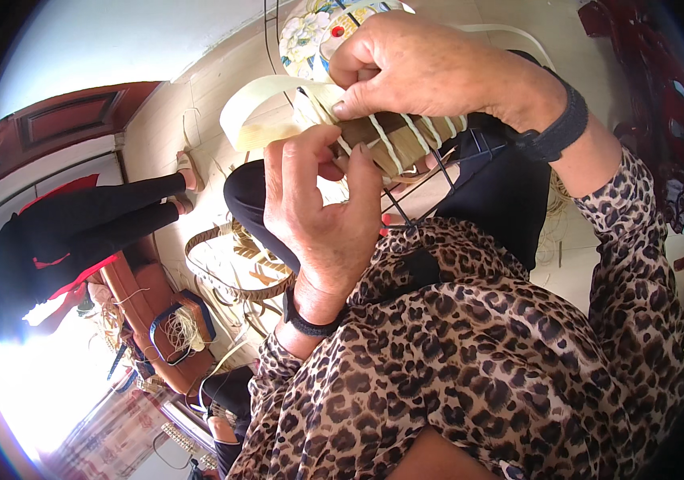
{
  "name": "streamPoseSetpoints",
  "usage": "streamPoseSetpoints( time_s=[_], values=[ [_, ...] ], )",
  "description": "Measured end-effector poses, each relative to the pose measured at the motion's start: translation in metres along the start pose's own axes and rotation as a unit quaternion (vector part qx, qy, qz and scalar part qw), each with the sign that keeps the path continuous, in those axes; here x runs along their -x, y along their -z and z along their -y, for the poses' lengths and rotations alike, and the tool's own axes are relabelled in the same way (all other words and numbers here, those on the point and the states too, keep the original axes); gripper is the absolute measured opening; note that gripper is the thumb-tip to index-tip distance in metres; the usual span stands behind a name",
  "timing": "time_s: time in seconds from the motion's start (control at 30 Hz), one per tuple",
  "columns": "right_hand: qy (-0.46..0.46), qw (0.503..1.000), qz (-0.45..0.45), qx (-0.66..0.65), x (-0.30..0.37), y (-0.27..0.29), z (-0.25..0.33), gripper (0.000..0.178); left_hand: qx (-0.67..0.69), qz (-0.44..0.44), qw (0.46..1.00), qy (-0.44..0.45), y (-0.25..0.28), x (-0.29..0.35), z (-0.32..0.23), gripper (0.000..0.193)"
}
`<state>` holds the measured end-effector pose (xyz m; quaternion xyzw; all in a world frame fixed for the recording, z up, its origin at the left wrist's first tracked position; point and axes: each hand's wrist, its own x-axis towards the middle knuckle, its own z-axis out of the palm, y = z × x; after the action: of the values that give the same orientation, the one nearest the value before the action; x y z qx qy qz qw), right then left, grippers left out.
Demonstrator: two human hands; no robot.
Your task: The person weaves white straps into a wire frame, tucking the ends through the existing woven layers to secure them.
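Observation:
Above my lap is a black wire frame [455, 182] with a brown woven panel [394, 144] bound by several turns of pale cord. My right hand [430, 68] comes over the panel's far side, its thumb and forefinger pinched on a pale flat strip at the left end. That wide pale strip [238, 112] curls out in a loop to the left of both hands. From the near side, my left hand [322, 200] grips the panel's left end between thumb and fingers. Its fingertips are partly hidden behind the panel and strip.
An oval woven basket [238, 264] stands on the floor at left. A person in dark trousers [118, 204] stands beyond it. Lower left, a dark-rimmed tray [186, 328] holds pale strips. A flower-patterned round surface [306, 36] lies ahead; dark red furniture [650, 88] stands at right.

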<state>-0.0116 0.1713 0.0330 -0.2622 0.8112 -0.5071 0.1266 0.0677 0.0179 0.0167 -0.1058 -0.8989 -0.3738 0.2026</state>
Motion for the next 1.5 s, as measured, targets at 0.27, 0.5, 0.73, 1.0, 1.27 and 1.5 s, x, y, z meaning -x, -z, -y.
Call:
streamPoseSetpoints(
  time_s=[0.27,0.5,0.73,1.0,1.27,1.5],
  values=[
    [0.011,0.999,-0.036,-0.014,-0.004,0.001,-0.004,0.022,0.061,0.042,0.997,0.039,0.005,-0.011,0.001,0.017],
    [-0.056,0.992,0.053,-0.102,0.000,0.001,0.003,0.023,0.064,0.025,0.997,0.038,0.005,-0.009,0.002,0.017],
    [-0.027,0.996,-0.040,-0.069,0.005,-0.005,-0.012,0.020,0.039,0.056,0.998,-0.017,0.003,-0.007,-0.001,0.019],
    [-0.045,0.991,-0.103,-0.072,0.006,-0.016,-0.016,0.020,-0.137,0.128,0.967,-0.173,0.012,-0.009,-0.012,0.022],
    [-0.061,0.993,-0.062,-0.077,0.003,-0.011,-0.019,0.020,-0.245,0.191,0.921,-0.235,0.008,-0.027,-0.025,0.014],
    [0.017,0.989,-0.143,-0.045,0.033,-0.026,-0.025,0.021,-0.225,0.181,0.920,-0.265,0.011,-0.032,-0.016,0.010]
  ],
)
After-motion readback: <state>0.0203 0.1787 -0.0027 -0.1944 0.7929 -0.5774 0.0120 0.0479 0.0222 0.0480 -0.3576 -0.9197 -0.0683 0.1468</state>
